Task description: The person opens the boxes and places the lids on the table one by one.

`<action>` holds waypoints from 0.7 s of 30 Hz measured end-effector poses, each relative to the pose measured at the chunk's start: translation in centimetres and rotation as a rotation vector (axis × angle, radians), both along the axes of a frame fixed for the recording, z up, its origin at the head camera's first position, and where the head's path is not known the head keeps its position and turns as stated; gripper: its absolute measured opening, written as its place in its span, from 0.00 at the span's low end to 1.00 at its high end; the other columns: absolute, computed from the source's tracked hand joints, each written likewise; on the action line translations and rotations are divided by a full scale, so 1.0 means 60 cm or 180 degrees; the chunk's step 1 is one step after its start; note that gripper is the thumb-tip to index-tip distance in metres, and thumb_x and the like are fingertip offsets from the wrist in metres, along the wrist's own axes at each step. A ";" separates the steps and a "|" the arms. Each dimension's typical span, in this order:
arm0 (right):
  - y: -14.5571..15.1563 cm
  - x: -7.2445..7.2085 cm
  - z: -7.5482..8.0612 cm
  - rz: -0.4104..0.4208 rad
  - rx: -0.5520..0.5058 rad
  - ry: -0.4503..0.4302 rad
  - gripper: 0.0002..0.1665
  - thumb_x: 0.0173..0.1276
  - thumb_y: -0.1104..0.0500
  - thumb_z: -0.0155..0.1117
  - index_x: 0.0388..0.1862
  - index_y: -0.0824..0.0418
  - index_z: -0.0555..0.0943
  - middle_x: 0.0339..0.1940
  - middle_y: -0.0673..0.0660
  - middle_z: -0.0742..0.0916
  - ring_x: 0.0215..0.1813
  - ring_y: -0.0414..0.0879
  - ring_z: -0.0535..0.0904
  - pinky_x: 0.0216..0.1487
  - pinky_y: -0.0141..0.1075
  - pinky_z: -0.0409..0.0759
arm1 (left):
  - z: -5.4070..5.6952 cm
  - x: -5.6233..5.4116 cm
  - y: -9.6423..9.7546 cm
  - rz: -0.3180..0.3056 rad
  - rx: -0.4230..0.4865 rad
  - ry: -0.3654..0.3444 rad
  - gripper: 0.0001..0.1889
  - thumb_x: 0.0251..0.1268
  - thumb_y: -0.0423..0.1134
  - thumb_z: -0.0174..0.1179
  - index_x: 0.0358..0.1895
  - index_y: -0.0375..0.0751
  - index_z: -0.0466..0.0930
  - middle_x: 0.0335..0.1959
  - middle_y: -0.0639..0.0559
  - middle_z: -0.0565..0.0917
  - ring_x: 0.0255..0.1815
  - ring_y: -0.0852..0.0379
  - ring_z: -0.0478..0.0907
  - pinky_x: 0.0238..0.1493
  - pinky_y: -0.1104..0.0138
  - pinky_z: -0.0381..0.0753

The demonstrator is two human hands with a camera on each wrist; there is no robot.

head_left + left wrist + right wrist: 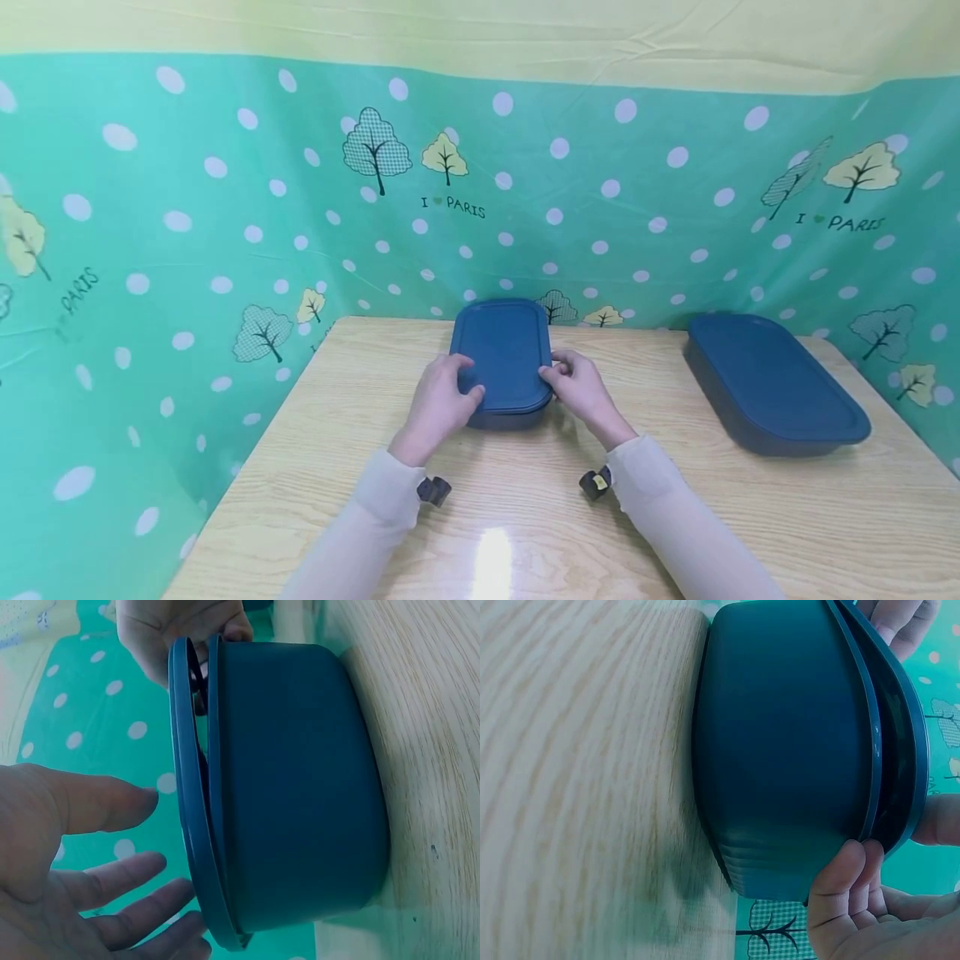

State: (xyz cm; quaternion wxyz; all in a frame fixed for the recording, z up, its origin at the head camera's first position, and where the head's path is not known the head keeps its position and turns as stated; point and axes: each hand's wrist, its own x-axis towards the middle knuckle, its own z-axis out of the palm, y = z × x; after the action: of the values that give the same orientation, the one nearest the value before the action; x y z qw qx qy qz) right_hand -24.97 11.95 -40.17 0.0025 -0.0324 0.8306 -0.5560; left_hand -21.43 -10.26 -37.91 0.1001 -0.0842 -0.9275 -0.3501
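Observation:
A dark blue rectangular food container (510,419) stands on the table in front of me, under a matching blue lid (502,350). In both wrist views the lid sits askew, with a dark gap between it and the container's rim (871,742). My right hand (581,385) pinches the lid's right edge, thumb on top and curled fingers underneath, by the rim. At the left side, my left hand (442,398) has its thumb and fingers spread apart close over the lid, fingertips (180,892) right at its edge.
A larger blue lidded container (780,383) stands at the right of the wooden table (600,542). Behind and to the left hangs a green dotted curtain (525,242), close to the table's back edge. Both wrists wear small black devices (433,490).

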 end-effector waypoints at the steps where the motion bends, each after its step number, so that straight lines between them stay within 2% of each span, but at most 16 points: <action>1: 0.000 0.000 0.000 0.0001 0.0001 0.0004 0.29 0.69 0.58 0.57 0.64 0.72 0.68 0.36 0.59 0.80 0.30 0.44 0.74 0.34 0.43 0.81 | 0.001 0.001 0.001 -0.0016 -0.0009 -0.0009 0.22 0.58 0.39 0.65 0.56 0.36 0.76 0.54 0.43 0.77 0.57 0.46 0.72 0.58 0.55 0.72; 9: 0.000 0.000 0.000 -0.0008 -0.0004 0.0002 0.29 0.69 0.58 0.57 0.64 0.71 0.68 0.36 0.59 0.80 0.30 0.44 0.74 0.37 0.48 0.81 | 0.005 0.008 0.011 -0.0150 -0.0113 -0.0031 0.22 0.57 0.39 0.66 0.55 0.37 0.76 0.52 0.45 0.78 0.57 0.47 0.73 0.57 0.56 0.73; 21: 0.000 -0.002 -0.002 0.0005 -0.0017 0.0024 0.29 0.69 0.57 0.58 0.64 0.71 0.68 0.35 0.59 0.80 0.28 0.44 0.74 0.36 0.48 0.81 | 0.002 0.015 0.023 -0.0317 -0.0405 0.0155 0.20 0.55 0.39 0.69 0.51 0.38 0.79 0.48 0.45 0.80 0.52 0.47 0.75 0.54 0.57 0.75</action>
State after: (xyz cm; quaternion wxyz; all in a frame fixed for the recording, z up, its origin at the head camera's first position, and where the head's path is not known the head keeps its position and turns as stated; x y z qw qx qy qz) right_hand -25.09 11.95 -40.29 -0.0002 -0.0352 0.8290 -0.5581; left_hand -20.51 -8.85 -37.76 0.0996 -0.1450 -0.9398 -0.2929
